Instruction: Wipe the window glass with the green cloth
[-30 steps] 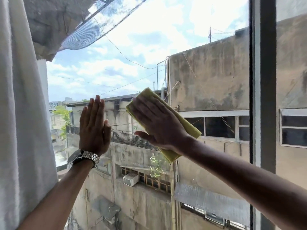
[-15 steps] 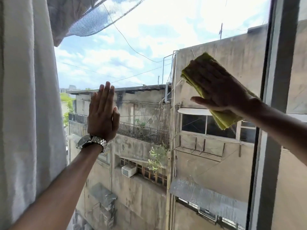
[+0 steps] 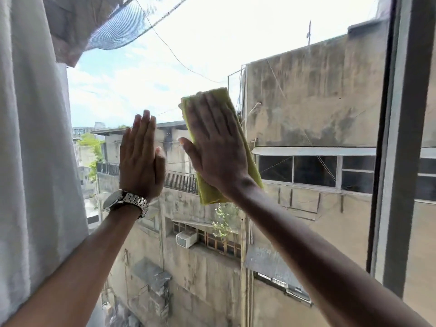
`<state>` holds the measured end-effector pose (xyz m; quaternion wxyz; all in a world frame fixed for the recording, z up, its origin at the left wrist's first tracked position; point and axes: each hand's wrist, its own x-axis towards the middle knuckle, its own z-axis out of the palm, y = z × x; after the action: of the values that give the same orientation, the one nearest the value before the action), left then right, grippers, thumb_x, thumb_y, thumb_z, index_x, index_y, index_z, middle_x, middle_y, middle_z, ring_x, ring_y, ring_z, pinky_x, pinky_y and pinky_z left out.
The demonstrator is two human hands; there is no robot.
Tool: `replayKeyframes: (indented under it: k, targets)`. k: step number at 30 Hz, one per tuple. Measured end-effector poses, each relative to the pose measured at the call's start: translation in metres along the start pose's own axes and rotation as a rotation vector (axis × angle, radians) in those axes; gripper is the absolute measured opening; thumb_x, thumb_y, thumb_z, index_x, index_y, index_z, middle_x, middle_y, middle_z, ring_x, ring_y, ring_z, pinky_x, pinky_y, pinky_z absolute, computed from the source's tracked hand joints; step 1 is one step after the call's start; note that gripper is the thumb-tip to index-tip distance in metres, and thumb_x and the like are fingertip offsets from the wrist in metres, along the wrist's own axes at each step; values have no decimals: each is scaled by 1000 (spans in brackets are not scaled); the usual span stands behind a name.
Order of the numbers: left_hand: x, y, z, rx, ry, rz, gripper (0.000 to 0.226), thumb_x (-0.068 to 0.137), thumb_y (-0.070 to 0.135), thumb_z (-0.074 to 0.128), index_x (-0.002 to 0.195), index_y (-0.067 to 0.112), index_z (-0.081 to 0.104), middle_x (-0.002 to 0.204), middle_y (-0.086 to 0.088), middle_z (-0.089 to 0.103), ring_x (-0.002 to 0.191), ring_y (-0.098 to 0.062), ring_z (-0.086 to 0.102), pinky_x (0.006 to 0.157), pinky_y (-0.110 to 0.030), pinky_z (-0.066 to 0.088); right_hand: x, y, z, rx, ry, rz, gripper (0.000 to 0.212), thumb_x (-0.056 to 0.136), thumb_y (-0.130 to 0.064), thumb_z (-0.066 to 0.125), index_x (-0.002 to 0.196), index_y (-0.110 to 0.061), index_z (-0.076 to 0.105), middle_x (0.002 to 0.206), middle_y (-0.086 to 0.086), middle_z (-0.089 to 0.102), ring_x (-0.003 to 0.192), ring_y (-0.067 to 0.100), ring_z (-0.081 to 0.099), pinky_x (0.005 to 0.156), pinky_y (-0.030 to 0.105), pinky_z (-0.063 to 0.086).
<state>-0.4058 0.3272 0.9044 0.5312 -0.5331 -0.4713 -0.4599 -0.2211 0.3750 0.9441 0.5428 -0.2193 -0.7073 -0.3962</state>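
Observation:
The window glass (image 3: 306, 95) fills the middle of the view, with buildings and sky behind it. A folded yellow-green cloth (image 3: 225, 97) lies flat against the glass under my right hand (image 3: 217, 147), whose fingers are spread over it and point upward. The cloth sticks out above my fingertips and below my wrist. My left hand (image 3: 141, 154), with a metal watch on its wrist, rests flat on the glass just left of the cloth, fingers together and empty.
A white curtain (image 3: 30, 149) hangs along the left edge of the window. A dark vertical window frame (image 3: 401, 138) stands at the right, with another pane beyond it.
My right hand has swept the cloth from the right side of the pane back leftward, close beside my left hand. The left hand has stayed flat on the glass.

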Motion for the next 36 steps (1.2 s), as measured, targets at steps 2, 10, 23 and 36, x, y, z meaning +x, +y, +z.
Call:
replayKeyframes:
  k: [2,10,23,36]
  targets:
    - [0,2,-2,-1,-4,-10,59,101,21,26,156,0,25,166,-19,25,158,-29,20,130,-48,18,-38,-6,-1,-6,-60,-22,65,108,-51,21,160,-11,23,168,14,24,158,28,18,130,48,19]
    - [1,7,-9,2,-16,-16,60,99,20,29,154,-2,28,165,-21,28,156,-33,24,128,-54,23,-99,66,-23,-157,-163,-209,69,106,-57,26,159,-14,27,167,12,28,157,27,21,131,44,14]
    - [1,8,-4,49,-33,-50,65,99,29,26,157,0,22,168,-18,21,158,-30,17,131,-45,14,41,64,-24,-94,158,529,78,103,-60,28,159,-7,23,168,17,22,158,31,16,129,50,16]
    - [2,5,-8,-17,25,-93,67,103,36,16,154,-6,25,164,-23,26,155,-32,24,131,-40,19,-35,-1,1,2,-76,-141,59,108,-39,33,159,-11,24,168,12,26,158,26,19,130,46,18]
